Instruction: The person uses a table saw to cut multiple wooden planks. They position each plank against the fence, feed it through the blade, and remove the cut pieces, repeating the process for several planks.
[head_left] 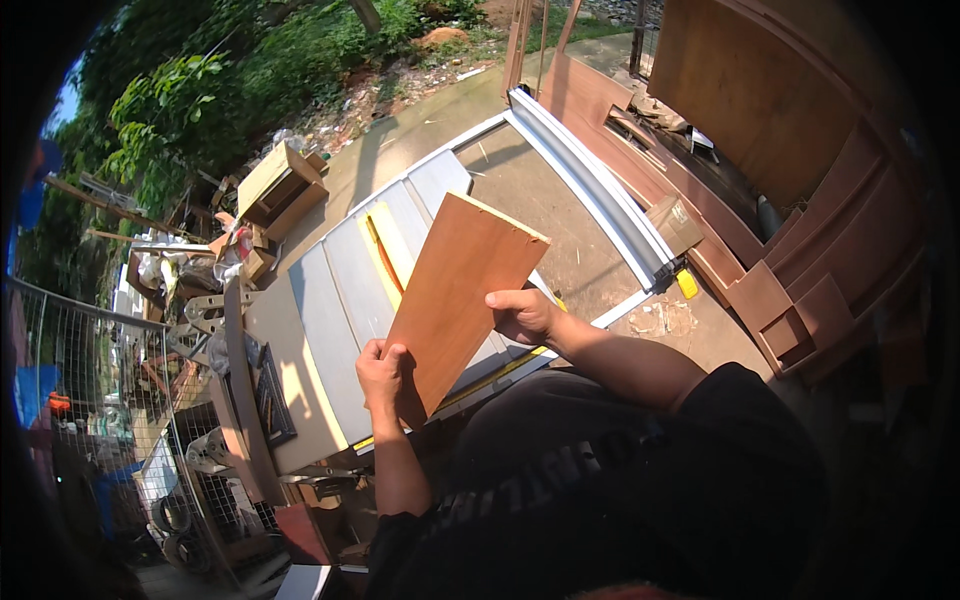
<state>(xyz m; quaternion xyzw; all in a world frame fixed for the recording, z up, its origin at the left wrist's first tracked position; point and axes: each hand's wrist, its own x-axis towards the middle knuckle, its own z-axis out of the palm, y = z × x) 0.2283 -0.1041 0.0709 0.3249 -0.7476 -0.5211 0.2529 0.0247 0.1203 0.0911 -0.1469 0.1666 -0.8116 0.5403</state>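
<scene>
While the reddish-brown board [462, 290] hung tilted over the grey table [345, 268], I saw the left hand [380, 375] closed on its left edge and the right hand [524, 316] clasping its right edge, a silvery rail [603, 185] beyond

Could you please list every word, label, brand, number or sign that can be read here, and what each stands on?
Black shirt: pale lettering across the front, broken up by folds and shadow, so I leave it unquoted.
Yellow strip along the near edge of the table: any marks are too small to read.
Wooden board: no writing shows on the visible face.
</scene>
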